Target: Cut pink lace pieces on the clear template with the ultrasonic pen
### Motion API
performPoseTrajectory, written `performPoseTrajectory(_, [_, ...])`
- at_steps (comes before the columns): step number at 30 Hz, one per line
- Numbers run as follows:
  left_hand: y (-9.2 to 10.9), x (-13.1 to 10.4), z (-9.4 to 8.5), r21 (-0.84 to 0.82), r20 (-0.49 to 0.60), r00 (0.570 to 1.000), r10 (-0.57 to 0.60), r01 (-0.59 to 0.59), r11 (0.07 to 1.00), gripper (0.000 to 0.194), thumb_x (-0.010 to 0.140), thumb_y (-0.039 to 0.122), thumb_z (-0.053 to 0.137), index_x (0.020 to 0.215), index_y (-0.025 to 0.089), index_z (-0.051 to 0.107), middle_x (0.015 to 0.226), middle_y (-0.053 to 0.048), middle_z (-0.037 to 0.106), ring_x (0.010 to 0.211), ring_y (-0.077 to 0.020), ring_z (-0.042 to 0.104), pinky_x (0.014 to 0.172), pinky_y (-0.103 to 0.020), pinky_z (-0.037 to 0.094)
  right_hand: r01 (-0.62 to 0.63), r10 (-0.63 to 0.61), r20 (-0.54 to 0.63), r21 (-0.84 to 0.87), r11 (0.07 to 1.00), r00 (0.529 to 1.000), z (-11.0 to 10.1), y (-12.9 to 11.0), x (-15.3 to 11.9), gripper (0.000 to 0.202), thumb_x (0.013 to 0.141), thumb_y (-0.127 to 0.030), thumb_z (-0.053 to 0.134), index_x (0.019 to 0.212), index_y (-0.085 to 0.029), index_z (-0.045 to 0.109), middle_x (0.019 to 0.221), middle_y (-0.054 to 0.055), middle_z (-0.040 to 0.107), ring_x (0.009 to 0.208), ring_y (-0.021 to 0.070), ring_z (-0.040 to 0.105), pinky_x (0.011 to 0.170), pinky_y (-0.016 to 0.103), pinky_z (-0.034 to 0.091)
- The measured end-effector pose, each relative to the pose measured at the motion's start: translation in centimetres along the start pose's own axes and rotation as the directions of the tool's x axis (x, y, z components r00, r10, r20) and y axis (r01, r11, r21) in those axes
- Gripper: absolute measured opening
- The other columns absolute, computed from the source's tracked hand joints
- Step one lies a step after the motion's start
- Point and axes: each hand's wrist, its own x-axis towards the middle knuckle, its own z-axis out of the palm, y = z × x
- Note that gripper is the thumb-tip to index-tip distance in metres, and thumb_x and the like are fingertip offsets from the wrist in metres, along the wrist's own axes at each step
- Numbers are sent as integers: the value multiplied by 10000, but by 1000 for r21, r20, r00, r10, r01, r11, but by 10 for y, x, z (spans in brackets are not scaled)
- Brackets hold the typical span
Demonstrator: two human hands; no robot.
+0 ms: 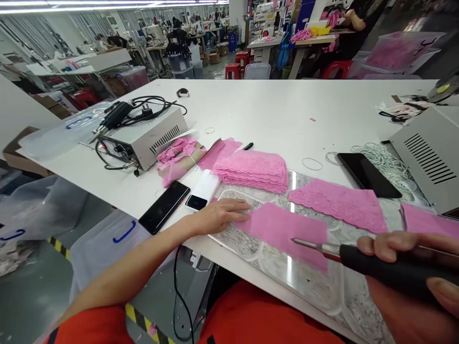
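Observation:
My left hand (218,215) lies flat on a metal plate (308,282), its fingertips touching the left edge of a pink fabric piece (287,229). My right hand (409,265) grips a black-handled hot cutting tool (376,265) whose metal tip hovers over the same piece. A pink lace piece (339,203) lies further right on the plate. A stack of pink lace (253,169) sits behind it.
A grey control box (143,136) with cables stands at the left, another grey box (432,153) at the right. Two phones (164,207) (369,174), a white box (204,188), rubber bands (311,164) and bundled pink fabric (177,157) lie on the white table (272,110). Plastic bins (107,239) stand below.

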Motion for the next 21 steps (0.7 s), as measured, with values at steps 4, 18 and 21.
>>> performPoseTrajectory(4, [-7,-5,2,0,9,1000,22,-22,1000,553,798,-79,387,1222,184,624,1400,-79,542,1368,-199,426,1066,-370,454,58,-58,19,5,998,998,50,4,1,267,675,-260,669,942,-236,659,769,1,567,642,142,488,652,344,510])
performPoseTrajectory(18, [-8,-3,6,144,83,996,33,-45,989,497,840,-12,502,1283,194,592,1473,-110,453,1379,-292,400,1064,-421,414,113,-115,303,24,993,946,97,41,0,211,764,-263,650,971,-225,640,825,15,601,666,134,554,640,343,518])
performPoseTrajectory(21, [-10,-1,3,222,99,994,45,-66,973,491,863,20,512,1298,238,577,1485,-98,440,1374,-273,411,1038,-406,422,132,-128,323,12,991,938,101,44,1,202,773,-278,661,967,-224,642,823,16,596,668,134,555,645,344,523])
